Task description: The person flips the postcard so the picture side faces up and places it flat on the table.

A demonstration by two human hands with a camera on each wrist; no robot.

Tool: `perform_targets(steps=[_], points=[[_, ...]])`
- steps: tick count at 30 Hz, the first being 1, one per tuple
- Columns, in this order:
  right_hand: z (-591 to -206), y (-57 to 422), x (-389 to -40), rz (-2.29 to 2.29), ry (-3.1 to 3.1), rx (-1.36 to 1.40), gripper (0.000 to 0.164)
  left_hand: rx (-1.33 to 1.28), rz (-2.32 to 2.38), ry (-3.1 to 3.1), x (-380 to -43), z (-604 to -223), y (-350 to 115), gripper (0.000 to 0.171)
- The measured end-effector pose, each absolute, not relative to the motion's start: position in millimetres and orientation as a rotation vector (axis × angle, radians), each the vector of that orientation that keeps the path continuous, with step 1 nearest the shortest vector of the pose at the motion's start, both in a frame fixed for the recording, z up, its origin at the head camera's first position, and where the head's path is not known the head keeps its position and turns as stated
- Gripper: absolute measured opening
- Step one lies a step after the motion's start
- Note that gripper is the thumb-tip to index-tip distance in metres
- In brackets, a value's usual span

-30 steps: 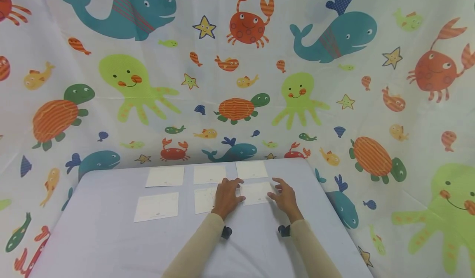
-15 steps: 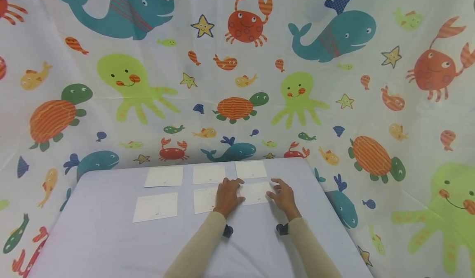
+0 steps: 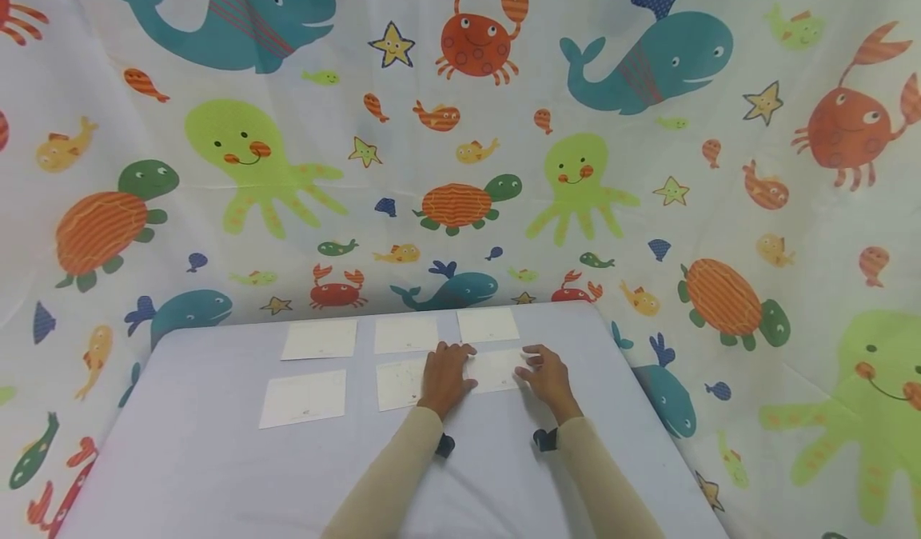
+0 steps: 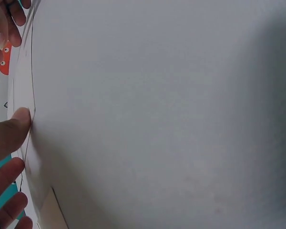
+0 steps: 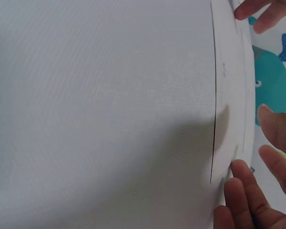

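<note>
A white card (image 3: 495,371) lies flat at the right end of the front row, between my two hands. My left hand (image 3: 446,377) is at its left end, with the thumb (image 4: 18,125) right at the card's edge and the fingers spread. That hand also covers part of the middle front card (image 3: 398,385). At the opposite end, my right hand (image 3: 549,381) has loosely bent fingers at the card's side. In the right wrist view its fingertips (image 5: 238,169) are close to the corner, with the thumb raised apart.
Three more white cards make up the back row: left (image 3: 320,339), middle (image 3: 406,335) and right (image 3: 488,325). Another card (image 3: 304,399) lies front left. All rest on a table with a pale cloth (image 3: 216,475). Behind hangs a sea-animal curtain (image 3: 403,203).
Both hands stay around the same card, the left shifting very slightly right. The head view tilts a little; the cards keep their places.
</note>
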State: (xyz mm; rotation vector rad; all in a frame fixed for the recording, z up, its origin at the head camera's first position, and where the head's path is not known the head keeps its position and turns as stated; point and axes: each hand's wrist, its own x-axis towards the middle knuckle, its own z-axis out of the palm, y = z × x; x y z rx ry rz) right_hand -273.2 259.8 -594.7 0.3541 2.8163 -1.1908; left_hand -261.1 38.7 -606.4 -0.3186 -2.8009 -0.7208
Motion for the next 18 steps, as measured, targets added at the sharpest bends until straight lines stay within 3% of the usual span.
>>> perform_targets(steps=[8, 18], points=[[-592.8, 260.7, -271.6, -1.286, 2.772, 0.397, 0.031, -0.356, -0.716, -2.791, -260.3, -603.5, 38.5, 0.055], [-586.4, 262.6, -273.0, -1.396, 2.689, 0.486, 0.022, -0.377, -0.667, -2.802, -261.0, -605.0, 37.5, 0.057]])
